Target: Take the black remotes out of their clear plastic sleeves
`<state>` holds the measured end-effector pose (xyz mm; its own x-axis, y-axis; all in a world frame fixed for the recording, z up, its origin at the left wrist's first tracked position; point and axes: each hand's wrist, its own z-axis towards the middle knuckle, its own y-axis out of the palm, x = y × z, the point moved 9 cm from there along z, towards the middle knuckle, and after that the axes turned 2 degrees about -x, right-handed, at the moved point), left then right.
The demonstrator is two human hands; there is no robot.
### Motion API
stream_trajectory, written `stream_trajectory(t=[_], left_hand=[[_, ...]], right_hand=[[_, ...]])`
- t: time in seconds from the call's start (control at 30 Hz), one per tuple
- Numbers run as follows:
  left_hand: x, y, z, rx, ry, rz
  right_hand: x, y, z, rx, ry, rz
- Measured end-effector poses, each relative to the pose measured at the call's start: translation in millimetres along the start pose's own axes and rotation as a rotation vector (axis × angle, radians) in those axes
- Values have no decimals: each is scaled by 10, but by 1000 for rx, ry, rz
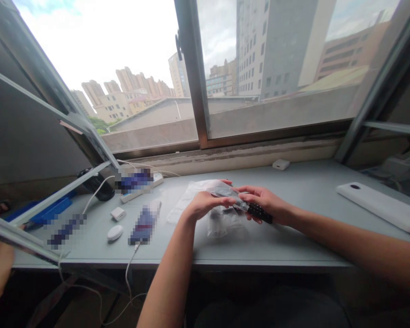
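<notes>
A plastic bag (182, 200) lies on a bench (294, 246) before a window (193, 82), between the thumb and fingers of a person's left hand (208, 204), with an item (261, 213) in the right hand (264, 202) beside it. Farther left are a cabled device (145, 226), an adapter (118, 214) behind an oval case (115, 233), and, at the rear, a power strip (131, 197). A small box (281, 164) sits behind the right hand; a long device (379, 207) lies right.
</notes>
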<state>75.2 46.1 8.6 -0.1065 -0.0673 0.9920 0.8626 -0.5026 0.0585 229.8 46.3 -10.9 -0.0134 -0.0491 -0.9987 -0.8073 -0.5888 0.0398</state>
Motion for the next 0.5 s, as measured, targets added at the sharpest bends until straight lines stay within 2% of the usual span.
stream_trajectory(t=[0.2, 0.5], left_hand=[[64, 43, 12, -21, 21, 96], [59, 201, 49, -105, -2, 105]], right_hand=[[9, -26, 0, 11, 7, -3], [97, -69, 52, 50, 34, -17]])
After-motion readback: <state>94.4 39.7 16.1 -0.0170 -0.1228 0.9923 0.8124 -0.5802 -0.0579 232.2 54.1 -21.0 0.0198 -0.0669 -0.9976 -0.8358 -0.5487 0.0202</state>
